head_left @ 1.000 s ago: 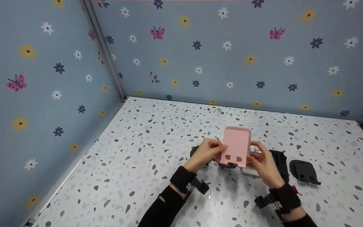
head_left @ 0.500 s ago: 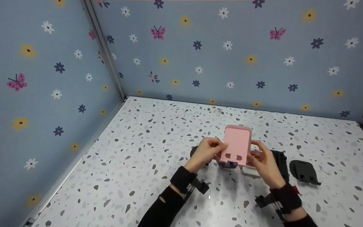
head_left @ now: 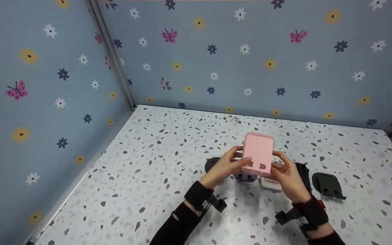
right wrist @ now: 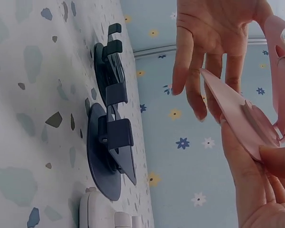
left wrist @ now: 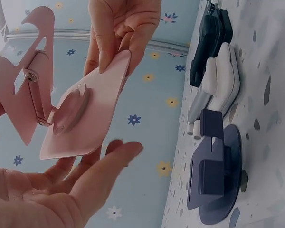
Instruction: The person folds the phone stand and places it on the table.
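A pink folding phone stand [head_left: 259, 149] is held up above the table, its panel with two cut-outs facing the head camera. My right hand [head_left: 287, 178] pinches the edge of its flat base plate [left wrist: 92, 114], as the left wrist view shows. On the other side is my left hand [head_left: 225, 168], its thumb resting on the panel's lower left part. From the right wrist, the left hand's fingers [right wrist: 194, 95] look straight and spread beside the base plate's corner. Two curved hooks and a hinged arm [left wrist: 36, 95] stick out over the plate.
On the speckled table [head_left: 168, 170], a navy phone stand [left wrist: 211, 175], a dark round-based one [head_left: 211, 165] and a white one [head_left: 271, 184] lie under the hands. Farther right are a black one [head_left: 304, 177] and a dark grey one [head_left: 328, 185]. Flower-patterned walls [head_left: 216, 61] enclose the table.
The pink phone stand has risen slightly and tilted, moving a little right. My left thumb has slid from the panel's left edge onto its lower part, and the left fingers have spread.
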Available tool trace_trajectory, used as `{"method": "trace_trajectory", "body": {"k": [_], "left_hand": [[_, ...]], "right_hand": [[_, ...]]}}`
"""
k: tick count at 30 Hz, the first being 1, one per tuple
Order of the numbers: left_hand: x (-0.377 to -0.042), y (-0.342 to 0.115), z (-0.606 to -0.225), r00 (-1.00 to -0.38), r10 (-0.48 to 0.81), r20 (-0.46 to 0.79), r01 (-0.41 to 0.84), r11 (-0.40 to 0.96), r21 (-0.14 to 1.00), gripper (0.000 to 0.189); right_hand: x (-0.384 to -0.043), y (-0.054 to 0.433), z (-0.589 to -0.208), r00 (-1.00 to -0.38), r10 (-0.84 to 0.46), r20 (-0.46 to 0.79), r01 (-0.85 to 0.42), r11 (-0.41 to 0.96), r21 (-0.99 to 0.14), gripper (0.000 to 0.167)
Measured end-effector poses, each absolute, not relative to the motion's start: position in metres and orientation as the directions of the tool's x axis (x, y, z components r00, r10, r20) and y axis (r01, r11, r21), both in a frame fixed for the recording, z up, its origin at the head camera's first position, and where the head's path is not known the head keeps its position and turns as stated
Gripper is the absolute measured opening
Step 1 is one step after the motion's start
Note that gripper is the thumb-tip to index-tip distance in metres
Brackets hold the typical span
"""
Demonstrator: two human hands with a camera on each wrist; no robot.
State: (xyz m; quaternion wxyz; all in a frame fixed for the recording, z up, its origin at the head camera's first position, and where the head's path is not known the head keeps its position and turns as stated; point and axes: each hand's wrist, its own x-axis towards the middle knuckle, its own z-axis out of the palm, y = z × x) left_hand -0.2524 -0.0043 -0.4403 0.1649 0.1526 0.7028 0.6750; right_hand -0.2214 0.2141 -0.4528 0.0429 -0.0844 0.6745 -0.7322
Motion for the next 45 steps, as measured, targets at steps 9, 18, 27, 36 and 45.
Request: {"method": "trace_trajectory", "body": {"k": [9,18,27,36,45], "left_hand": [[-0.252,-0.002,-0.438,-0.885,0.464,-0.048,-0.083,-0.057,0.995,0.053],[-0.251,0.0,-0.44,-0.899,0.435,-0.055,-0.089,-0.058,0.994,0.053],[-0.252,0.001,-0.44,-0.897,0.439,-0.051,-0.089,-0.067,0.994,0.054],[-0.252,0.003,-0.443,-0.901,0.432,-0.036,-0.072,-0.067,0.995,0.053],[-0.251,0.002,-0.445,-0.898,0.439,-0.017,-0.047,-0.059,0.997,0.055]], "right_hand": [[-0.22,0.216,-0.447,-0.978,-0.207,0.02,0.003,-0.113,-0.994,0.045],[-0.215,0.214,-0.435,-0.976,-0.201,-0.081,0.105,-0.114,-0.988,0.057],[-0.216,0.217,-0.433,-0.97,-0.227,-0.088,0.1,-0.044,-0.994,0.062],[-0.217,0.219,-0.437,-0.971,-0.232,-0.055,0.071,-0.063,-0.995,0.062],[-0.217,0.219,-0.437,-0.974,-0.224,-0.043,0.06,-0.07,-0.996,0.06]]}}
